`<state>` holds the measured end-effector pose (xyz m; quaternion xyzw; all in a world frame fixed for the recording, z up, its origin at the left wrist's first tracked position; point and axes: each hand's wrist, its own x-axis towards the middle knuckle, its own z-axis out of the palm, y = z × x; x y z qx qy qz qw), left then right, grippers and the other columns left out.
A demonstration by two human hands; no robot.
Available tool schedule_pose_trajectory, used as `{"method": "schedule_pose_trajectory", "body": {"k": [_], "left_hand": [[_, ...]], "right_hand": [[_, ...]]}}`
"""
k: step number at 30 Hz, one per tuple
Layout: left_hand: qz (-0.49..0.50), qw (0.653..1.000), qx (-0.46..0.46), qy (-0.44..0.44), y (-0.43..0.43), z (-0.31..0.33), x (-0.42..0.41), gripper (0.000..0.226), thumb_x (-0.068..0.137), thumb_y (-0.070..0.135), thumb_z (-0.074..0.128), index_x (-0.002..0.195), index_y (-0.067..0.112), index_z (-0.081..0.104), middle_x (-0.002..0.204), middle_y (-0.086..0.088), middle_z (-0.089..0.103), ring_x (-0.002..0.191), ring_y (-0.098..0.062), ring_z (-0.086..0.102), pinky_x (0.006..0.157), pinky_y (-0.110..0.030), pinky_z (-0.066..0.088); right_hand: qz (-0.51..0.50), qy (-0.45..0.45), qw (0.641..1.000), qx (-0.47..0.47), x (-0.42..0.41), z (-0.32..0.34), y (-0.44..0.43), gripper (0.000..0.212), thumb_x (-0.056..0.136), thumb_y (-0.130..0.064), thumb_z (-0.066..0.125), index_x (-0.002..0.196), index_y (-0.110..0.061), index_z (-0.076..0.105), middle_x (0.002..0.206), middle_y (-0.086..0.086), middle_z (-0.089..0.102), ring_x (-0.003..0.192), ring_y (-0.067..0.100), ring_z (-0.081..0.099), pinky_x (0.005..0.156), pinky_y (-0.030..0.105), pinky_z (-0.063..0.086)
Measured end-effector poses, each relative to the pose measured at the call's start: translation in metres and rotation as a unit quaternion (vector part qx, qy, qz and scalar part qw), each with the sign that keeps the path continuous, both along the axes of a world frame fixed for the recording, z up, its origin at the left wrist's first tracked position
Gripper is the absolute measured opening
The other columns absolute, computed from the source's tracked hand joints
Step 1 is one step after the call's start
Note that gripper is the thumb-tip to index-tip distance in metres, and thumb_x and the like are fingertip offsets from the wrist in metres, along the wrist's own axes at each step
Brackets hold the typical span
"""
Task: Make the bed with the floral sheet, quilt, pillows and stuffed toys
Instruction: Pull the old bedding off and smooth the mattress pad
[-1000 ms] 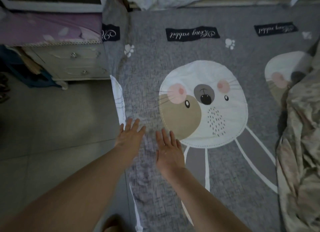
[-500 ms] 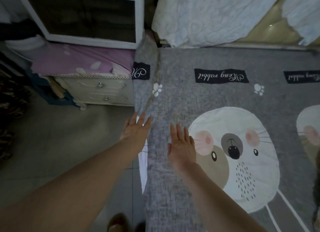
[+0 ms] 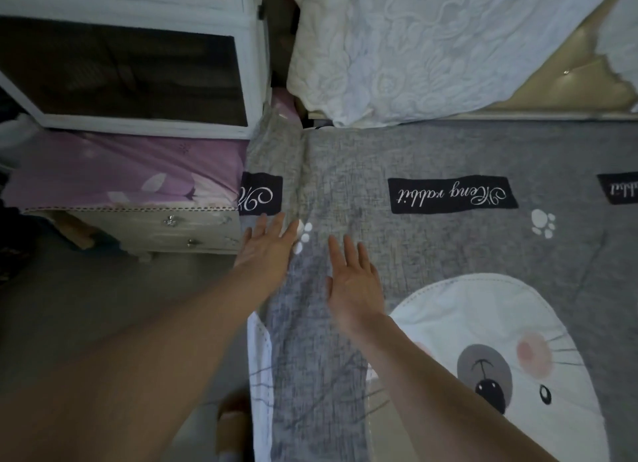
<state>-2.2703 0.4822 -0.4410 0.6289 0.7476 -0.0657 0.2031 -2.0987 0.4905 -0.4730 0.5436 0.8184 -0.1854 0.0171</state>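
Both of your hands are open, palms down with the fingers straight, and neither grips anything. Your left hand (image 3: 267,245) lies on the grey rabbit-print sheet (image 3: 448,254) at the bed's left edge, where the cloth turns down over the side. Its fingertips reach just below a black script label (image 3: 260,194), and its thumb side touches a white paw print (image 3: 303,237). Your right hand (image 3: 355,282) lies flat on top of the sheet, near the left hand but apart from it, with its wrist just beside the big white rabbit face (image 3: 483,358).

The sheet is spread across the mattress, and a second black label (image 3: 452,194) sits beyond your right hand. At the head of the bed, white embossed bedding (image 3: 414,47) leans against a beige headboard (image 3: 569,88); whether it is a pillow or the quilt cannot be told.

Left of the bed stands a cream nightstand (image 3: 155,230) covered by a purple cloth (image 3: 121,175), and a white-framed cabinet (image 3: 247,64) sits on top of it. Near the lower edge, 1 slipper (image 3: 231,423) rests on the grey floor (image 3: 86,306) beside the bed
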Motion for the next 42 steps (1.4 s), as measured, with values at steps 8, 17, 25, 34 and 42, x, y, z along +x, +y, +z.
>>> {"method": "schedule_pose_trajectory", "body": {"k": [8,17,25,34,42], "left_hand": [[-0.010,0.999,0.026,-0.030,0.116,-0.031,-0.033,0.080,0.095,0.001,0.045,0.155,0.019,-0.005,0.162,-0.010,-0.008,0.149,-0.033,-0.005,0.121,-0.043,0.008],[-0.038,0.998,0.042,-0.017,0.190,-0.075,-0.062,0.064,0.100,0.004,0.031,0.153,0.004,-0.005,0.162,-0.016,-0.004,0.149,-0.033,0.000,0.121,-0.040,0.004],[-0.086,0.982,0.169,0.003,0.210,-0.113,-0.065,0.049,0.075,-0.001,0.039,0.117,-0.015,0.061,0.119,-0.029,0.063,0.108,-0.044,0.063,0.089,-0.055,0.050],[0.014,0.996,0.090,-0.022,0.252,-0.098,-0.013,0.061,0.104,0.016,0.026,0.154,0.013,-0.009,0.162,-0.003,-0.015,0.144,-0.046,-0.013,0.112,-0.065,-0.011],[0.131,0.983,0.058,-0.116,0.232,-0.127,-0.029,0.077,0.102,0.029,0.042,0.153,0.012,-0.011,0.158,-0.024,-0.013,0.148,-0.034,-0.007,0.121,-0.041,0.000]], "right_hand": [[0.007,-0.027,0.999,0.034,-0.046,-0.015,0.139,0.091,0.093,-0.003,0.055,0.155,-0.023,-0.009,0.163,0.002,-0.008,0.149,0.030,0.004,0.119,0.041,0.022],[-0.081,-0.118,0.987,0.073,-0.128,-0.066,0.262,0.040,0.102,-0.028,0.042,0.132,-0.002,0.043,0.132,0.017,0.046,0.125,0.033,0.041,0.098,0.040,0.041],[-0.098,-0.051,0.992,0.068,-0.131,-0.057,0.282,0.028,0.096,-0.006,0.038,0.113,-0.004,0.061,0.113,0.015,0.064,0.110,0.031,0.057,0.083,0.037,0.047],[-0.115,-0.028,0.972,0.202,-0.078,-0.010,0.297,0.009,0.092,-0.013,0.053,0.093,-0.007,0.060,0.093,0.016,0.064,0.090,0.035,0.059,0.061,0.035,0.034],[-0.048,-0.072,0.996,0.035,-0.104,-0.038,0.293,0.069,0.097,-0.044,0.046,0.155,-0.030,0.010,0.161,0.014,-0.005,0.145,0.045,-0.001,0.111,0.062,0.019]]}}
